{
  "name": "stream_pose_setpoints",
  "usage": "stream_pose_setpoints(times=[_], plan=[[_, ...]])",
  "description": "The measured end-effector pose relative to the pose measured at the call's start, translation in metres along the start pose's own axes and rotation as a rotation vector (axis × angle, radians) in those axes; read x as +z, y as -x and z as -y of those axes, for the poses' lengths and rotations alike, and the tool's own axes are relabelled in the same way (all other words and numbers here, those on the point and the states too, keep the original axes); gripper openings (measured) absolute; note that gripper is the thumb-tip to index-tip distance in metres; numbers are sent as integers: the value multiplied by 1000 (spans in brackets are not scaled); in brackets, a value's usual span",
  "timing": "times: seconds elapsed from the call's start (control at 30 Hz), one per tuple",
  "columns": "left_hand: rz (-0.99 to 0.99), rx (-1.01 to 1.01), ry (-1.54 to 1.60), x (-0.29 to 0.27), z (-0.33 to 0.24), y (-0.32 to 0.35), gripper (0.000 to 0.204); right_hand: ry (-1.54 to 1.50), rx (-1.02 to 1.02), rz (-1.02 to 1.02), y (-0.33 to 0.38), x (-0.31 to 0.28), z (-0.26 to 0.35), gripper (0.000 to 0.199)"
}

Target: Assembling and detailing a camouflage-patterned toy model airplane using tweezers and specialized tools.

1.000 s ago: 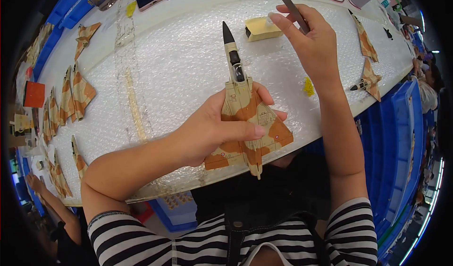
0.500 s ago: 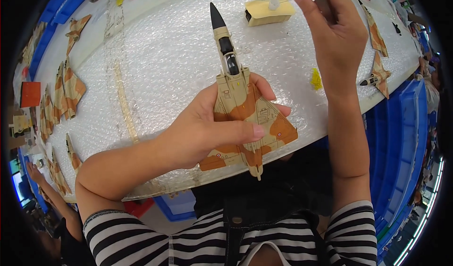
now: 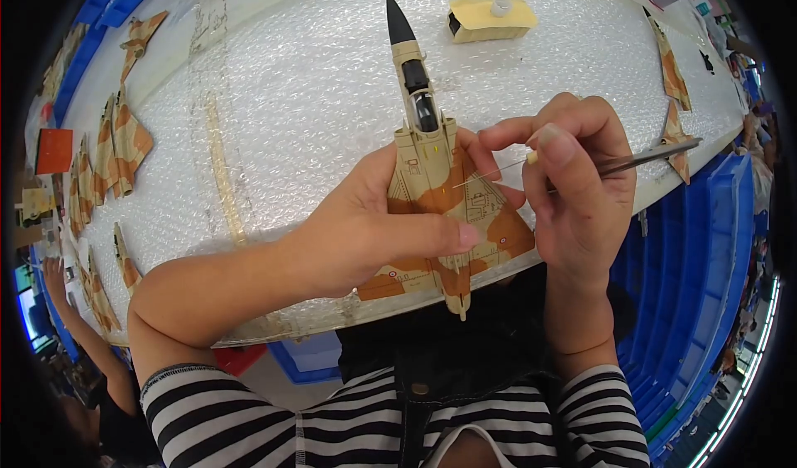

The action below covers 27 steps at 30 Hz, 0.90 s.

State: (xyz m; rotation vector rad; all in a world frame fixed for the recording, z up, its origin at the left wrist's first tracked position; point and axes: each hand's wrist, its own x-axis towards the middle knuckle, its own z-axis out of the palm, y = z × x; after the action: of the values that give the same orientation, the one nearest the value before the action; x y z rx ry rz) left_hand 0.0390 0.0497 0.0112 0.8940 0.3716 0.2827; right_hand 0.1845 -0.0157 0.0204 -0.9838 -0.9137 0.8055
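A model fighter jet (image 3: 432, 177) in tan and orange camouflage, with a black nose, points away from me. My left hand (image 3: 361, 223) is closed around it, thumb pressed across the rear top and fingertips showing past the far wing. My right hand (image 3: 581, 182) pinches a thin needle (image 3: 496, 172) by its small pale end. The needle's tip is over the fuselage, close to a small marking; whether it touches I cannot tell. Metal tweezers (image 3: 652, 154) are also tucked in the right hand, sticking out to the right.
Bubble wrap (image 3: 290, 95) covers the table. A yellow-topped block (image 3: 498, 26) with a small white pot (image 3: 501, 6) stands at the back. Camouflaged model parts (image 3: 124, 157) lie left, others (image 3: 671, 65) right. Blue crates (image 3: 693, 260) line the right side. Another person's arm (image 3: 83, 319) is at far left.
My right hand has come down from beside the white pot to the jet, bringing the needle over the fuselage and the tweezers along. My left hand keeps its hold on the jet.
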Motion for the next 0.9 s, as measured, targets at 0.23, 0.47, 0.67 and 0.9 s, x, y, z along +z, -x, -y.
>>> stream_pose_setpoints(times=[0.23, 0.47, 0.67, 0.9], plan=[[-24, 1, -17, 0, 0, 1, 38, 0, 8, 14, 2, 0, -2, 4], [-5, 13, -4, 0, 2, 0, 40, 26, 7, 17, 3, 1, -1, 3], [-40, 29, 17, 3, 0, 2, 42, 29, 13, 13, 3, 1, -2, 3], [-15, 21, -4, 0, 1, 1, 41, 20, 27, 27, 3, 0, -1, 3]])
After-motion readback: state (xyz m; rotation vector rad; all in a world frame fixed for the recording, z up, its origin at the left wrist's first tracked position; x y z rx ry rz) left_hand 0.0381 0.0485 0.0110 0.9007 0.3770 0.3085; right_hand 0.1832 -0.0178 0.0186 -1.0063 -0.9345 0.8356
